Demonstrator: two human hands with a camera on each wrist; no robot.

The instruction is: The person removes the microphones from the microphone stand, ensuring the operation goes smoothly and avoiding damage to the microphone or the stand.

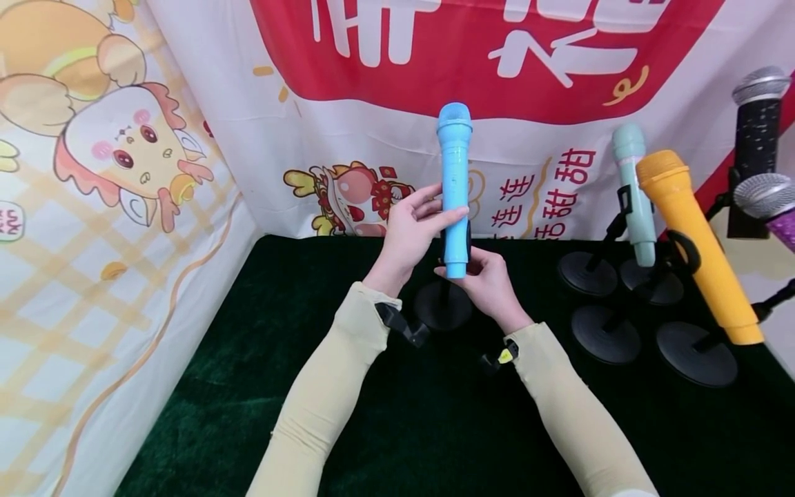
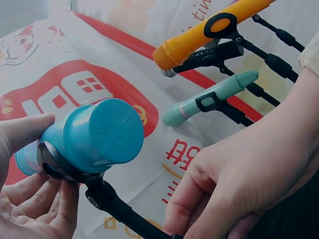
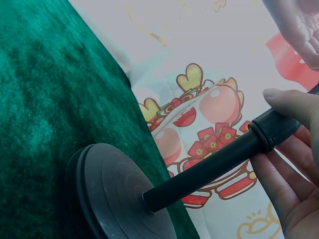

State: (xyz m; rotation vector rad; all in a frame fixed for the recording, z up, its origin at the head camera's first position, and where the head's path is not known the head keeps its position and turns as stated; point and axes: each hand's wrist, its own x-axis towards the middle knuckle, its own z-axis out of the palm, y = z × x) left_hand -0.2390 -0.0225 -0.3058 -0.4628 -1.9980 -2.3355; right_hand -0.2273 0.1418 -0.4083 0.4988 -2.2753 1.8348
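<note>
A light blue microphone [image 1: 455, 166] stands nearly upright, head up, in a black clip [image 2: 55, 167] on a desk stand. My left hand [image 1: 405, 231] holds the microphone, thumb across its front and fingers behind. Lower down, my right hand [image 1: 495, 286] grips the stand's black pole [image 3: 199, 177] at its collar, thumb on one side and fingers on the other. The stand's round base [image 1: 443, 307] rests on the dark green cloth [image 1: 397, 414]. In the head view the microphone hides part of the clip and pole.
To the right, a mint green microphone [image 1: 635, 186], an orange microphone [image 1: 698, 248] and a black speckled one [image 1: 756, 138] sit on stands. A purple microphone [image 1: 764, 197] with a silver head is cut off at the edge. Printed cloth [image 1: 373, 138] hangs behind.
</note>
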